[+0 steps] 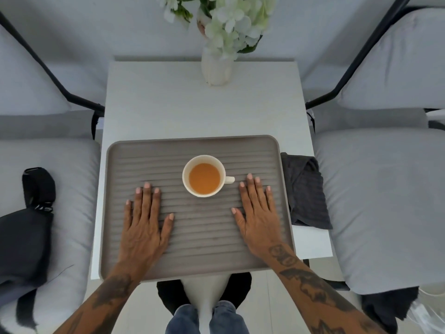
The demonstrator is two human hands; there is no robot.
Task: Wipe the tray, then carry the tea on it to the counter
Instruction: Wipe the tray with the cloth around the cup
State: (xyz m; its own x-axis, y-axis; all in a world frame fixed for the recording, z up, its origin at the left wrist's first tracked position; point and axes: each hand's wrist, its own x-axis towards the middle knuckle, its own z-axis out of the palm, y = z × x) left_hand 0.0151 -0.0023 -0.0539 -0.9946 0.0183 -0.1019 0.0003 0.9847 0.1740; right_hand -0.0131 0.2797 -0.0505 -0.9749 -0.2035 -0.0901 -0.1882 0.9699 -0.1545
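1. Center of frame: ribbed grey-brown tray (197,227) on a white table (183,104), near edge overhanging the table front.
2. White cup (204,175) of orange tea sits upright on the tray's middle, handle pointing frame-right.
3. Left hand (144,222) lies flat, palm down, fingers spread, on the tray lower-left of the cup, gripping nothing.
4. Right hand (256,213) also flat and spread, lower-right of the cup, near the tray's right rim, not touching the cup.
5. Dark cloth (305,191) crumpled at the table's right edge, just beside the tray, possibly touching the rim.
6. Vase (216,68) with white flowers at top center.
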